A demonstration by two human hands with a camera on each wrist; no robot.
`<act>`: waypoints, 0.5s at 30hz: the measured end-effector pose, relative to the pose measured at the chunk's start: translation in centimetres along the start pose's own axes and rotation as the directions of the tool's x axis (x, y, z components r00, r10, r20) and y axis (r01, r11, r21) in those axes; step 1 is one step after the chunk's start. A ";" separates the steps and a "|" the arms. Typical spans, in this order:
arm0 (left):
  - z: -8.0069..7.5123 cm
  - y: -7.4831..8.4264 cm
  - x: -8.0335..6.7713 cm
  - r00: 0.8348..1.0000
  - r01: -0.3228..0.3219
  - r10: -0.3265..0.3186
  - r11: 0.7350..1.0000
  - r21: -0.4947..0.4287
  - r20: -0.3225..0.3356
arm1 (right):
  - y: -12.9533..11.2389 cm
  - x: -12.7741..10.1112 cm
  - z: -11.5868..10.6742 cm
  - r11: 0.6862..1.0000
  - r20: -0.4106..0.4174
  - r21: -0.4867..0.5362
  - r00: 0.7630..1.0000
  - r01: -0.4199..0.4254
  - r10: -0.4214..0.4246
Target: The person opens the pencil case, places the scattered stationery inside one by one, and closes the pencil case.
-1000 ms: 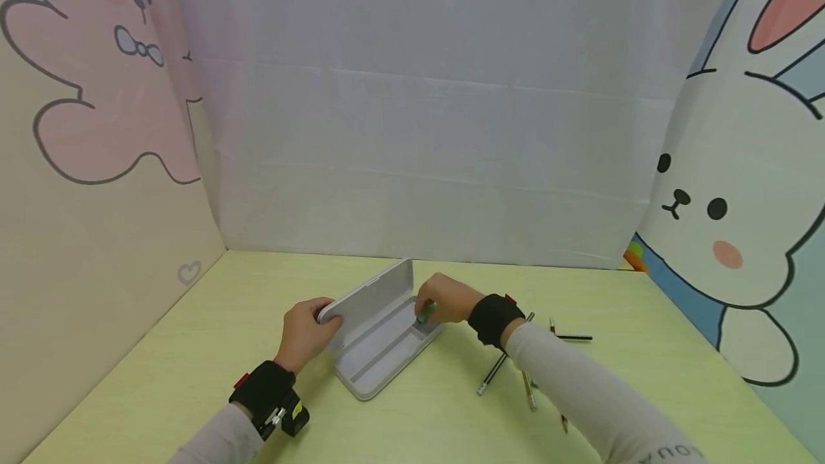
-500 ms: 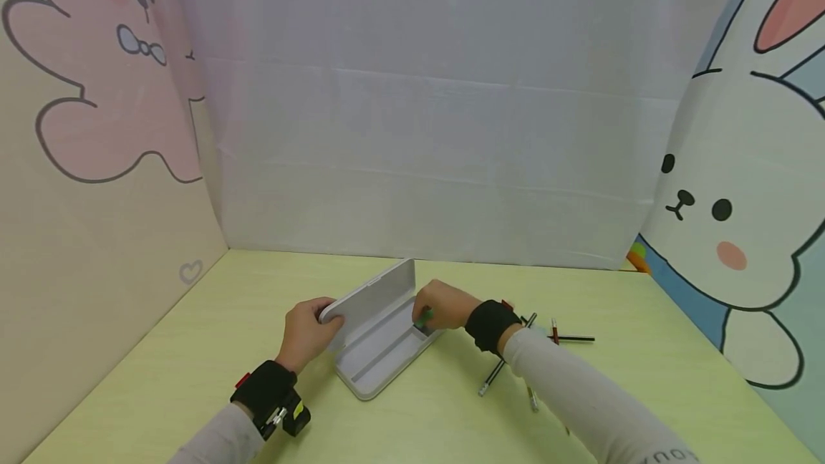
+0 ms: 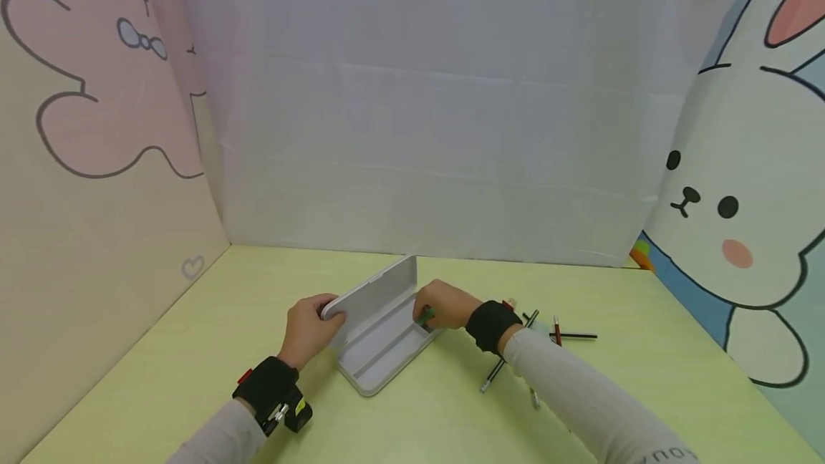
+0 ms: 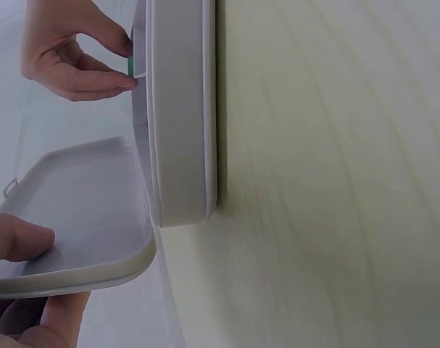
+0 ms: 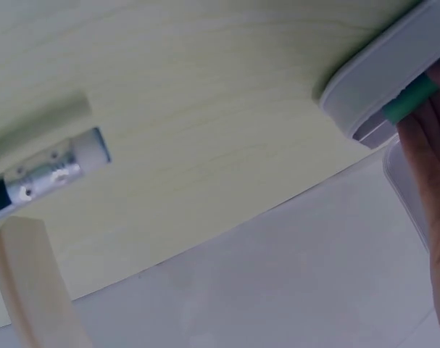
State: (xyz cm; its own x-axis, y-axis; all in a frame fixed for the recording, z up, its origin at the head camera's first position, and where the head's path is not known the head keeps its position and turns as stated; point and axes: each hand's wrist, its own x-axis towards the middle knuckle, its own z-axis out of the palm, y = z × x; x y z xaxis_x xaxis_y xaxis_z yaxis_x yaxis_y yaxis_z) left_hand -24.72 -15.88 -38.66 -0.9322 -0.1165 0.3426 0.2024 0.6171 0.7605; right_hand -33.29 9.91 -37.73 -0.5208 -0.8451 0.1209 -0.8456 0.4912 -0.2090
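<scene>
A pale grey pencil case [image 3: 377,371] lies on the table with its lid [image 3: 380,297] raised on the far-left side. My left hand [image 3: 306,331] grips the lid's near end, thumb on the inner face and fingers behind it. At the far end of the case, my right hand [image 3: 445,304] pinches a small green block [image 3: 425,316] between thumb and fingers. The left wrist view shows the green block [image 4: 130,67] right at the case's rim. In the right wrist view, the green block [image 5: 412,100] sits partly inside the end compartment, some of it hidden by the fingers.
Several pencils lie crossed on the table right of the case, among them a dark striped pencil [image 3: 493,376], a black pencil [image 3: 580,336] and a red pencil [image 3: 557,331]. My right forearm covers part of them. A white cloth [image 3: 438,127] hangs behind the table.
My right hand has dropped slightly with the green block at the case's far end. The left hand and the lid keep their places. The head view has shifted a little.
</scene>
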 end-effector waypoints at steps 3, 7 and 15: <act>0.0 0.0 0.1 1.000 -0.001 0.001 1.000 -0.001 -0.001 | 0.0 0.0 0.0 1.000 0.003 -0.001 1.000 -0.012 0.012; 0.1 0.0 0.2 1.000 -0.001 0.001 1.000 0.002 0.000 | 0.1 0.0 0.0 1.000 0.005 -0.011 1.000 -0.012 0.012; 0.1 -0.1 0.1 1.000 0.006 -0.006 1.000 0.003 -0.003 | -0.1 -0.4 -0.7 1.000 -0.005 0.006 1.000 -0.020 0.020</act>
State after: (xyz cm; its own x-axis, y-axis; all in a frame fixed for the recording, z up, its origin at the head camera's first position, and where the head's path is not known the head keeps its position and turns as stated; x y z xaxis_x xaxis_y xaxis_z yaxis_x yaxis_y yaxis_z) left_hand -24.81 -15.88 -38.73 -0.9326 -0.1226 0.3394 0.1957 0.6183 0.7612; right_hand -33.08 10.36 -37.05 -0.5386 -0.8338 0.1215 -0.8341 0.5072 -0.2168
